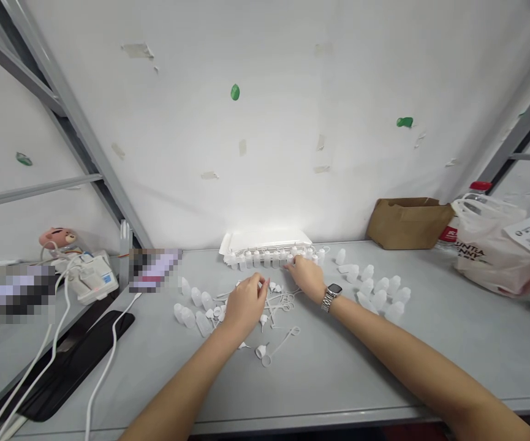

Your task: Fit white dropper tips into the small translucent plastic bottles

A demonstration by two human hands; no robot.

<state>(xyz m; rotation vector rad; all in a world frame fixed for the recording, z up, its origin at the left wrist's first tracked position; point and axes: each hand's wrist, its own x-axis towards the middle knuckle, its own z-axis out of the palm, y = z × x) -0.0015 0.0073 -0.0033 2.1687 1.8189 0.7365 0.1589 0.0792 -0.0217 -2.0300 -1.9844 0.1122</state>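
Note:
My right hand (307, 277), with a metal-band watch (330, 296) on its wrist, reaches to a row of small white plastic bottles (267, 258) standing upright at the back. Its fingers are closed around one bottle near the row's right part and hide most of it. Curled over the middle of the table is my left hand (246, 303), its fingertips bent together above loose white nozzle caps (263, 320). Whatever those fingers hold is hidden. White looped straps (285, 303) lie tangled between the hands, and a single ringed strap (283, 344) is nearer the front.
Loose translucent bottles lie in a right group (379, 298) and a left group (187, 316). A white tray (269, 237) is behind the row. Further right are a cardboard box (407, 223) and a plastic bag (489, 257); a black tray (81, 364) and cables are left.

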